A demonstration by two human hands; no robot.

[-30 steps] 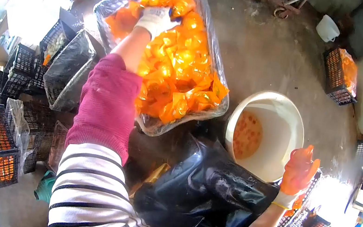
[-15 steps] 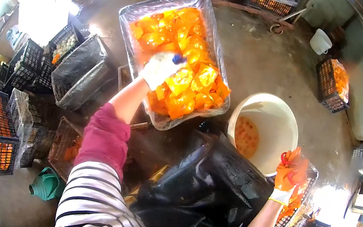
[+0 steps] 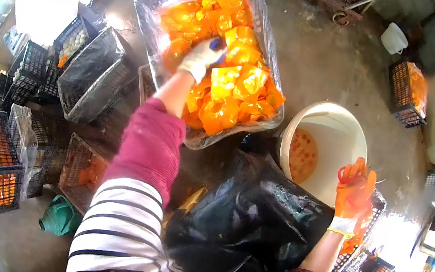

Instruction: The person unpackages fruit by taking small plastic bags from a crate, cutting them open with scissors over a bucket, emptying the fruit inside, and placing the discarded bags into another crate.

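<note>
Left hand (image 3: pixel 205 57) among orange packets (image 3: pixel 242 82) in one crate (image 3: pixel 151 27), grip unclear; right hand (image 3: pixel 352 194) clamped on one red-looped tool (image 3: pixel 341 176)

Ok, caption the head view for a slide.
Gloved left hand at orange packets in a plastic-lined container, gloved right hand near a white bucket.

There is one large white bucket (image 3: pixel 342 149), and one small white bucket (image 3: pixel 395 40) beyond it, up to the right. Two gloved hands show: one left hand (image 3: pixel 204 58) left of the large bucket, one right hand (image 3: pixel 352 193) at its near right side. Two plastic-lined crates stand left of it: one nearer crate (image 3: pixel 148 4), one farther crate (image 3: pixel 96 84). The nearer crate's orange packets (image 3: pixel 236 85) overlap too much to count. One green container (image 3: pixel 60 216) sits farther left and nearer the wearer.
</note>
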